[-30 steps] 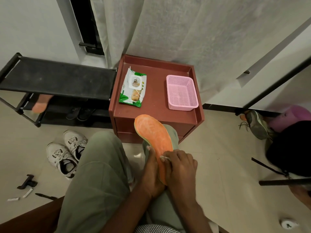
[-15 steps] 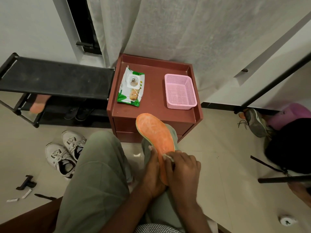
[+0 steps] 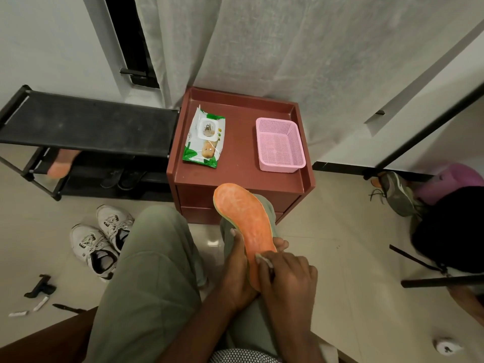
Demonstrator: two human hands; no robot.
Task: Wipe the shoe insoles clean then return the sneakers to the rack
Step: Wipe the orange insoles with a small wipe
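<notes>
An orange insole point(image 3: 242, 218) rests over my right knee, toe end pointing toward the red cabinet. My left hand point(image 3: 237, 273) grips its heel end from the left, fingers wrapped round the edge. My right hand point(image 3: 284, 275) presses a small white wipe point(image 3: 262, 258) against the insole's lower part, fingers curled on it. Two white sneakers point(image 3: 100, 239) lie on the floor at the left. A second orange insole point(image 3: 61, 163) sits on the black shoe rack point(image 3: 86, 127).
The red cabinet point(image 3: 235, 174) carries a wet-wipe pack point(image 3: 205, 137) and a pink basket point(image 3: 280, 144). Dark slippers point(image 3: 123, 178) lie under the rack. A grey shoe point(image 3: 395, 192) and another person's head point(image 3: 450, 226) are at the right. Small black tools point(image 3: 39, 285) lie on the floor left.
My right hand with the wipe has slid slightly along the insole's lower part. The head view has shifted a little; the left hand keeps its grip.
</notes>
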